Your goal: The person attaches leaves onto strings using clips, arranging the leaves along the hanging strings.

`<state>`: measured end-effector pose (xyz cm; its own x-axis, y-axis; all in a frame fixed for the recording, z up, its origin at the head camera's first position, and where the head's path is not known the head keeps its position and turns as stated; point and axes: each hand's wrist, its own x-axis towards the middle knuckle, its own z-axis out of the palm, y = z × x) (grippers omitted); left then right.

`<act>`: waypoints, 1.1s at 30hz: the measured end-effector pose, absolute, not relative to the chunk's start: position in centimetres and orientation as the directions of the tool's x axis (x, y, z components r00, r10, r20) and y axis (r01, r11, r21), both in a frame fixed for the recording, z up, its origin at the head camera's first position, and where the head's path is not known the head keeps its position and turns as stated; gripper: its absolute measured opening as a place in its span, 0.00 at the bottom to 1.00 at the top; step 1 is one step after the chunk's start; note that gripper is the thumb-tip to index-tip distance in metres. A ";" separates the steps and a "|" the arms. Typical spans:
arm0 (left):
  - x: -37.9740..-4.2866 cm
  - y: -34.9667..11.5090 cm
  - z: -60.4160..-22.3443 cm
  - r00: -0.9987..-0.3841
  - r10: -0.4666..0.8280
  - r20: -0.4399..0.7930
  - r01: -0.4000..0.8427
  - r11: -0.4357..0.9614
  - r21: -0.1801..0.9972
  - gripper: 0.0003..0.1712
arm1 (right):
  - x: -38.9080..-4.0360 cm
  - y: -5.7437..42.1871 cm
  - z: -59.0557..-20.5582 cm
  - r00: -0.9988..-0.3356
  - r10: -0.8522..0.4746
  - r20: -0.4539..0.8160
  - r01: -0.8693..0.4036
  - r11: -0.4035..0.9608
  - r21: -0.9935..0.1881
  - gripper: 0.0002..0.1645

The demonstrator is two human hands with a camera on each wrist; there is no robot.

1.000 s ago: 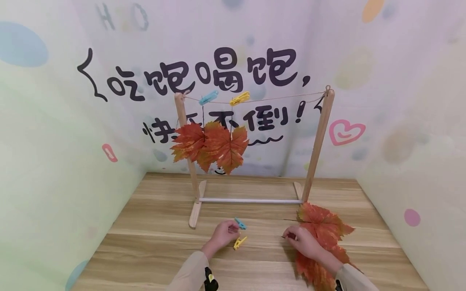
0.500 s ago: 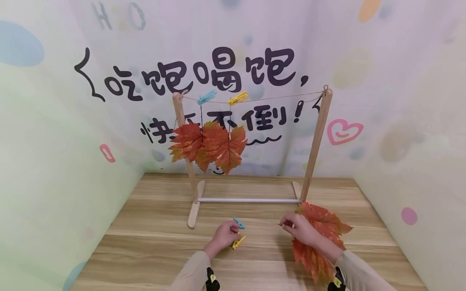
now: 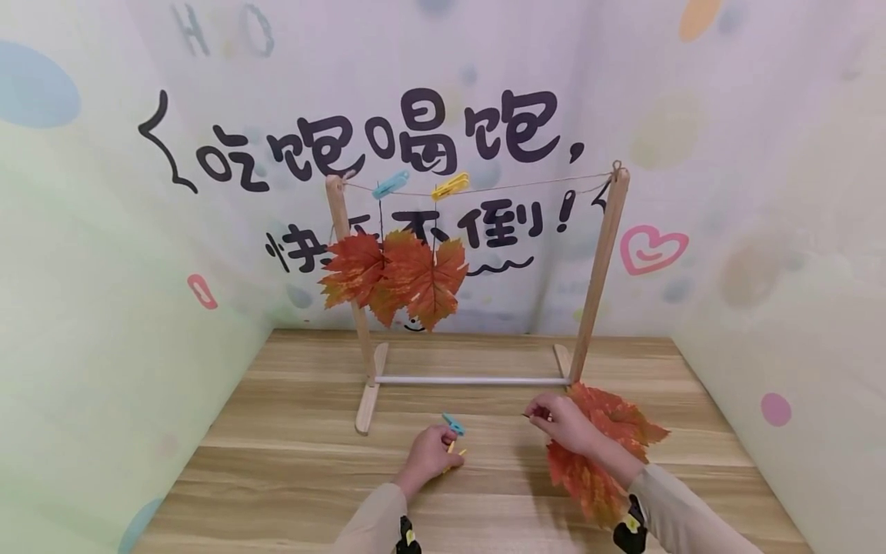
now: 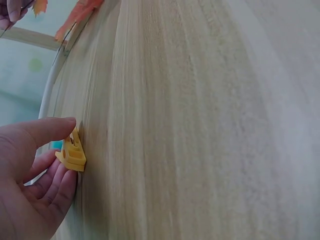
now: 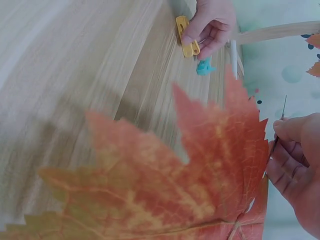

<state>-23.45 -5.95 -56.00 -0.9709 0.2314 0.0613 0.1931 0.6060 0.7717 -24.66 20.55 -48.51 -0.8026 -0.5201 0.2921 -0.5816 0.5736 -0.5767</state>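
My left hand (image 3: 429, 455) holds a yellow clothespin (image 4: 73, 152) between thumb and fingers, low at the tabletop. Just beyond it lies a blue clothespin (image 3: 453, 424), partly hidden by the hand in the left wrist view. My right hand (image 3: 564, 419) pinches the thin dark stem (image 5: 276, 137) of a red-orange maple leaf (image 3: 588, 481), which hangs below the hand and fills much of the right wrist view. Another red-orange leaf (image 3: 640, 419) lies behind the right hand, by the rack's right foot.
A wooden rack (image 3: 601, 285) with a white crossbar (image 3: 477, 381) stands at the back. On its string (image 3: 526, 185), a blue clothespin (image 3: 391, 185) and a yellow clothespin (image 3: 451, 186) hold two hanging leaves (image 3: 432, 281) toward the left. Printed walls enclose the wooden table (image 3: 277, 477).
My left hand has moved slightly right and taken hold of the yellow clothespin. My right hand has risen a little, shifting left and away with the leaf.
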 end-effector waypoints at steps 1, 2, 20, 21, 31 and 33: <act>-23.4 -5.9 -56.0 -0.972 0.228 0.060 0.190 0.603 0.775 0.18 | -24.7 20.5 -48.5 -0.802 -0.520 0.293 -0.582 0.571 -0.580 0.06; -23.4 -6.0 -56.1 -0.972 0.227 0.061 0.188 0.596 0.780 0.18 | -24.7 20.5 -48.6 -0.802 -0.519 0.295 -0.582 0.569 -0.580 0.06; -24.0 -6.5 -56.0 -0.964 0.257 0.067 0.192 0.503 0.843 0.16 | -24.6 20.4 -48.0 -0.802 -0.534 0.269 -0.576 0.570 -0.586 0.07; -24.1 -6.6 -55.9 -0.962 0.262 0.079 0.204 0.498 0.843 0.16 | -24.6 20.4 -48.0 -0.803 -0.534 0.266 -0.573 0.569 -0.590 0.07; -24.8 -7.3 -54.2 -0.951 0.292 0.097 0.221 0.431 0.875 0.19 | -25.0 20.1 -47.6 -0.798 -0.538 0.272 -0.573 0.536 -0.619 0.06; -24.9 -7.4 -53.9 -0.949 0.297 0.103 0.230 0.433 0.871 0.19 | -25.1 20.0 -47.3 -0.799 -0.537 0.270 -0.569 0.529 -0.630 0.06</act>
